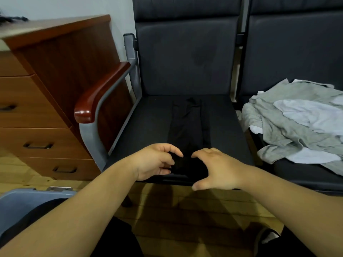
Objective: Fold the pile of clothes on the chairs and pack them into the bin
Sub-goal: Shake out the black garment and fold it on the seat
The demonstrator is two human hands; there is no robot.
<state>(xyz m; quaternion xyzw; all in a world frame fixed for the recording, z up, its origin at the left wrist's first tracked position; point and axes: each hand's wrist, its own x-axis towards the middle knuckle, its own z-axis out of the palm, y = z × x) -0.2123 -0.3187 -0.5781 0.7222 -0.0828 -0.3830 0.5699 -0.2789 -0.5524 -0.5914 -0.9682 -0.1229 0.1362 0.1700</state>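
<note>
A black garment [187,125] lies as a long narrow strip down the middle of the left chair's dark seat [148,127]. Its near end is bunched at the seat's front edge. My left hand [154,162] pinches that end from the left with curled fingers. My right hand [217,169] curves round the same end from the right, thumb under the seat edge and fingertips on the cloth. A pile of grey and white clothes [297,123] lies crumpled on the right chair. The grey-blue bin [16,199] shows at the lower left, partly hidden by my left arm.
A wooden drawer cabinet [37,108] stands left of the chairs, close to the chair's red-brown armrest [100,91]. Wooden floor lies below the seat front. My dark-clad legs and a shoe [267,236] are at the bottom.
</note>
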